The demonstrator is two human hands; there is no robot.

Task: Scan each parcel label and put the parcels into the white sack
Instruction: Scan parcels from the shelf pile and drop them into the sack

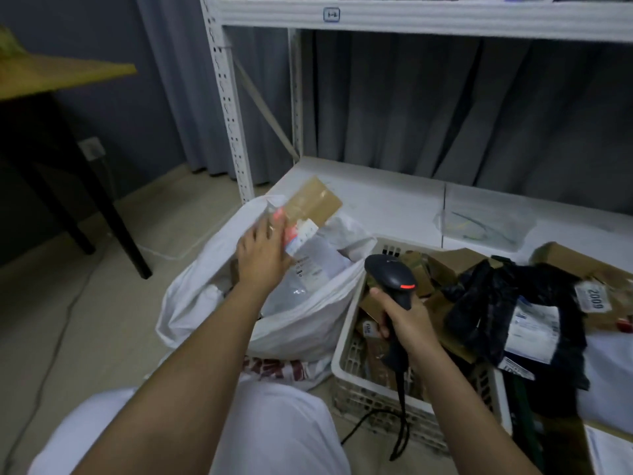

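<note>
Lap: the person's white-clad knees (274, 430) fill the bottom edge, just short of the sack and crate.
Right hand: the right hand (407, 320) is curled round the handle of a black barcode scanner (394, 279), held over the near-left part of the crate; its red-lit head points up and left, towards the parcel. Its black cable (402, 416) hangs down the crate's front wall to the floor.
Crate: a white slotted plastic crate (346, 358) sits just right of the sack, touching it, heaped with brown cardboard parcels and a black plastic mailer (486, 303) bearing a white label; the heap spills past the right rim.
White sack: the white sack (301, 323) stands open-mouthed on the floor between the knees and the shelf post, with pale mailers already inside.
Left hand: the left hand (263, 252) grips a brown cardboard parcel (313, 204) by its lower end, fingers wrapped over the labelled side, where a red glow falls.
Parcel position: held tilted above the sack's mouth, up and left of the scanner head, clear of it.
Open room: bare tiled floor (68, 303) lies left of the sack, crossed by thin cables.
Left boundary: a dark-legged table (68, 73) with a yellow top.
Far boundary: a white metal shelving unit (229, 114); its low shelf carries a clear bag (486, 224), with grey curtain behind.
</note>
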